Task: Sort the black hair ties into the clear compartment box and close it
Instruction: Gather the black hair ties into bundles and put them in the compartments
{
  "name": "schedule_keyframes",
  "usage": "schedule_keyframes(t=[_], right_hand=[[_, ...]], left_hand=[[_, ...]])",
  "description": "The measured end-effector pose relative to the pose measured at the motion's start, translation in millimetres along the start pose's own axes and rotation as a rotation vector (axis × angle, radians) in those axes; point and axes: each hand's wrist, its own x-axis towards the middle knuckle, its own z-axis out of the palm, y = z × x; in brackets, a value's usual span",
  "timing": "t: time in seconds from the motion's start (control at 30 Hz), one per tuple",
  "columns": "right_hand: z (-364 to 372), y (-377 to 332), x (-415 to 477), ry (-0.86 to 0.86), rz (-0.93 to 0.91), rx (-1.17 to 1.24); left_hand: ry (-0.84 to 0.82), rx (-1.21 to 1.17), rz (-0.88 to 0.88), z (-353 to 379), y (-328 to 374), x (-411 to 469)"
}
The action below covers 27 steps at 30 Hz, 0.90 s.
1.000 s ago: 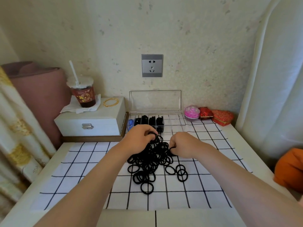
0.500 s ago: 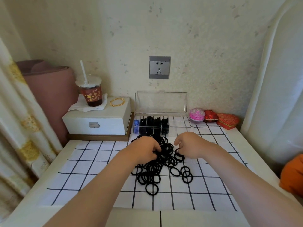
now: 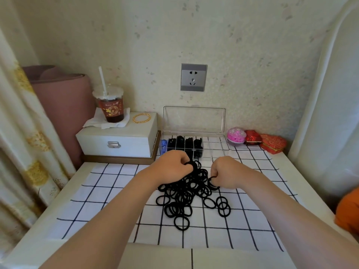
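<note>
Fingers of left hand and right hand pinch hair ties — compartment box behind.

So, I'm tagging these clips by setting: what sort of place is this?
Most likely a bedroom or dressing corner at home: a white jewellery box with a gold bangle on it, a patterned curtain at the side, and a wall socket on wallpaper.

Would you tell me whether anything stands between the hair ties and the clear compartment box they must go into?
Nothing visible does. The clear box stands open just behind the hair ties, its lid upright; the left hand and right hand grip ties.
</note>
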Motion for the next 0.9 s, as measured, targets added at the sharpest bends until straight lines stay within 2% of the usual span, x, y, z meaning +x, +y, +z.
schedule_keyframes(t=[0.1,0.17,0.27,0.4,0.47,0.6,0.67,0.77,0.9], right_hand=[[-10.5,6.3,-0.3,0.033,0.056,0.232],[-18.0,9.6,-2.0,0.057,0.09,0.438],[-22.7,5.6,-5.2,0.107,0.083,0.625],[-11.3,-11.0,-2.2,0.025,0.095,0.841],[-2.4,-16.1,4.5,0.048,0.094,0.764],[8.8,-18.9,14.7,0.15,0.055,0.272],[11.3,-20.9,16.7,0.116,0.059,0.154],[12.2,-21.1,18.4,0.066,0.07,0.128],[2.9,-16.5,12.4,0.091,0.057,0.259]], left_hand=[[0.018,-0.152,-0.04,-4.4,-1.2,-0.8],[0.015,-0.182,-0.066,-4.5,-1.8,-0.2],[-0.038,-0.175,-0.093,-2.5,-2.1,1.2],[-0.092,-0.157,-0.105,-0.6,-1.7,0.9],[-0.088,-0.155,-0.1,-0.7,-3.0,0.4],[-0.081,-0.124,-0.087,-0.9,-5.8,-0.2],[-0.084,-0.117,-0.077,-0.7,-5.5,-0.5],[-0.082,-0.118,-0.078,0.4,-3.9,-0.9],[-0.037,-0.119,-0.087,2.0,-3.9,1.0]])
